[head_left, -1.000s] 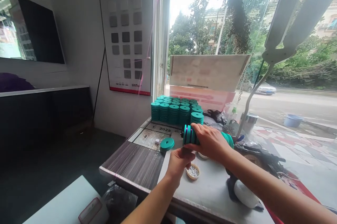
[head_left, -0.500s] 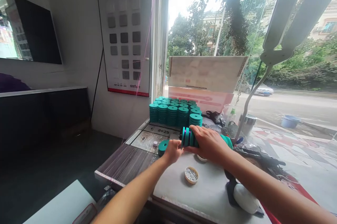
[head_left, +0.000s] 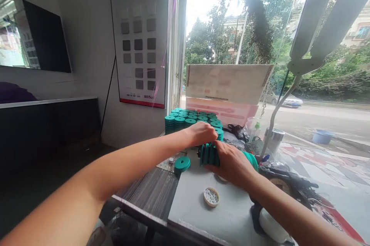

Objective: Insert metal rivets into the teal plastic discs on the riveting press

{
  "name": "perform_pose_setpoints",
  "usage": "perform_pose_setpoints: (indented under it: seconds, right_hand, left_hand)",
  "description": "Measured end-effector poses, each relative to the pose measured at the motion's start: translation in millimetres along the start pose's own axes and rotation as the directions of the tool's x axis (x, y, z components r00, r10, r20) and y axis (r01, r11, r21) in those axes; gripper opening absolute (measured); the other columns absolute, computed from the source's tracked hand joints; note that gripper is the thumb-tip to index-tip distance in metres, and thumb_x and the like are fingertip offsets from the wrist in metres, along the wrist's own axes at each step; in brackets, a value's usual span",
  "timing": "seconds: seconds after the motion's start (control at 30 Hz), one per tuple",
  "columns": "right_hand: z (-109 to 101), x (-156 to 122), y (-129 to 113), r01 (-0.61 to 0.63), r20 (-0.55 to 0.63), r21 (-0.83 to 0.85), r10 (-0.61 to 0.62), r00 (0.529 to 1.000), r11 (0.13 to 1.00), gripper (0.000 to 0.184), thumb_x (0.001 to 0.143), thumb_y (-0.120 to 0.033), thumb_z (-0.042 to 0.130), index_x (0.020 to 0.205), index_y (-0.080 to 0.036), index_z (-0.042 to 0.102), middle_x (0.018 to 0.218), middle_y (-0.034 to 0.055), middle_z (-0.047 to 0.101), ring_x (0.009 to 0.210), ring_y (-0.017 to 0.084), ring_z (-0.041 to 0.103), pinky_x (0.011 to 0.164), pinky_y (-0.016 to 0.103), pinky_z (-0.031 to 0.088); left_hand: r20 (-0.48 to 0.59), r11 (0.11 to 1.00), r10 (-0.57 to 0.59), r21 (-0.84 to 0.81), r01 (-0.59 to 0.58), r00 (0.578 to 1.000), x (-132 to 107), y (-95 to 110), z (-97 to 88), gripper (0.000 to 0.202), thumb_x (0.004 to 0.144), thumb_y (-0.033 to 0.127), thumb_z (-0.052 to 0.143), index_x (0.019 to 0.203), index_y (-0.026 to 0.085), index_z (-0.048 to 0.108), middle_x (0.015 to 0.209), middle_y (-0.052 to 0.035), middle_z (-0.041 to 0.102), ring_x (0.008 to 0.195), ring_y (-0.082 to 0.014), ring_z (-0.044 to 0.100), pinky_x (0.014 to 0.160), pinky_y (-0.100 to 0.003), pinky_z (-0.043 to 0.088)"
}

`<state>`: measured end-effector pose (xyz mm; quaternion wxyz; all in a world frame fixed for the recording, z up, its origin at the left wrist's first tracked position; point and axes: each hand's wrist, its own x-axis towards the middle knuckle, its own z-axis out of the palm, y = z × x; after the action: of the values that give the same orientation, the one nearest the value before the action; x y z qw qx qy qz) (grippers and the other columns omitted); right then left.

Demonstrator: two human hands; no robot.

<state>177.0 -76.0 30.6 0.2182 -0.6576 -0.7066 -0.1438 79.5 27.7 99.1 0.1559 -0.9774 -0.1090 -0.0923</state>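
Observation:
My right hand (head_left: 231,161) is wrapped from the right around a sideways row of teal grooved spools (head_left: 208,155), held above the pale board. My left hand (head_left: 202,132) is closed just above that row, close to my right fingers. Its fingers are curled together, and what they pinch, if anything, is too small to make out. On the table left of the row lie loose teal spools (head_left: 182,164), flat and with a centre hole. Behind my left hand stand many stacked teal spools (head_left: 179,120), partly covered by the hand and forearm.
A small round dish (head_left: 211,197) of white pellets sits on the pale board (head_left: 190,207). A second dish is partly hidden under my right hand. Right of it are a white rounded object (head_left: 273,224), a metal can (head_left: 277,138) and a lamp stand (head_left: 274,115) by the window.
My left hand has moved up and right, from the row's left end to above it, with the forearm now across the table. My right hand keeps its hold. The view has shifted slightly.

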Motion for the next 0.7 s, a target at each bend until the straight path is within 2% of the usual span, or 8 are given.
perform_pose_setpoints:
  seconds: [0.1,0.2,0.33,0.43,0.5,0.57,0.63,0.7]
  right_hand:
    - [-1,5,1,-0.093,-0.016,0.131,0.096,0.995,0.987,0.027,0.081,-0.036,0.050,0.100,-0.016,0.051,0.096,0.0084,0.063,0.091,0.023,0.058,0.073,0.030,0.041]
    - [-1,14,1,-0.185,-0.033,0.186,0.194,0.980,0.965,0.017,0.083,-0.030,0.047,0.094,-0.020,0.056,0.092,0.0049,0.065,0.086,0.022,0.060,0.067,0.029,0.040]
    - [1,23,1,-0.241,-0.062,0.229,0.261,0.963,0.943,0.015,0.081,-0.030,0.050,0.077,-0.023,0.062,0.077,0.0004,0.066,0.072,0.020,0.060,0.056,0.027,0.036]
    - [1,22,1,-0.222,-0.106,0.264,0.257,0.961,0.939,0.017,0.082,-0.028,0.049,0.073,-0.023,0.063,0.079,-0.0005,0.065,0.072,0.019,0.058,0.057,0.026,0.035]
    - [0,20,0,-0.178,-0.137,0.282,0.223,0.965,0.943,0.017,0.082,-0.027,0.050,0.073,-0.023,0.064,0.081,-0.0004,0.064,0.076,0.018,0.056,0.061,0.027,0.036]
    - [-3,17,0,-0.122,-0.160,0.292,0.174,0.972,0.948,0.017,0.082,-0.026,0.051,0.070,-0.022,0.063,0.077,0.0001,0.062,0.078,0.018,0.053,0.066,0.027,0.037]
    - [-5,13,-1,-0.062,-0.168,0.297,0.116,0.979,0.953,0.018,0.082,-0.023,0.051,0.067,-0.021,0.062,0.071,0.0003,0.060,0.076,0.018,0.050,0.069,0.028,0.037]
    - [-6,10,0,0.004,-0.157,0.303,0.045,0.986,0.953,0.020,0.082,-0.021,0.052,0.063,-0.020,0.060,0.066,-0.0003,0.058,0.073,0.017,0.048,0.069,0.028,0.036]
  left_hand:
    - [0.079,1.000,0.010,0.028,-0.012,0.997,-1,9,-19.2,0.019,0.065,-0.003,0.053,0.060,0.013,0.062,0.067,-0.0107,0.065,0.075,-0.0251,0.062,0.059,-0.029,0.040]
    - [0.120,1.000,-0.003,0.008,0.002,0.993,-3,11,-33.3,0.016,0.061,0.001,0.057,0.057,0.014,0.063,0.063,-0.0083,0.064,0.070,-0.0246,0.062,0.055,-0.028,0.038]
    - [0.069,0.992,-0.069,-0.103,0.076,0.995,-11,10,-35.8,0.010,0.063,0.009,0.059,0.059,0.016,0.064,0.066,-0.0069,0.064,0.070,-0.0247,0.060,0.057,-0.029,0.040]
    - [-0.053,0.947,-0.188,-0.273,0.167,0.981,-28,11,-19.0,0.013,0.072,0.013,0.053,0.073,0.016,0.066,0.081,-0.0075,0.065,0.083,-0.0240,0.059,0.071,-0.033,0.042]
    - [-0.118,0.873,-0.294,-0.436,0.217,0.948,-44,11,0.5,0.024,0.079,0.019,0.049,0.099,0.015,0.061,0.104,-0.0098,0.062,0.097,-0.0223,0.055,0.082,-0.034,0.042]
    - [-0.108,0.767,-0.348,-0.604,0.217,0.931,-58,12,23.2,0.050,0.077,0.027,0.056,0.123,0.013,0.042,0.124,-0.0136,0.051,0.109,-0.0214,0.050,0.088,-0.032,0.042]
    - [-0.059,0.647,-0.338,-0.740,0.186,0.939,-69,13,44.7,0.071,0.072,0.030,0.063,0.131,0.010,0.030,0.130,-0.0159,0.044,0.114,-0.0206,0.047,0.089,-0.030,0.043]
    - [-0.031,0.532,-0.332,-0.832,0.160,0.943,-74,15,60.6,0.075,0.071,0.029,0.063,0.133,0.008,0.026,0.132,-0.0162,0.042,0.116,-0.0193,0.046,0.092,-0.029,0.041]
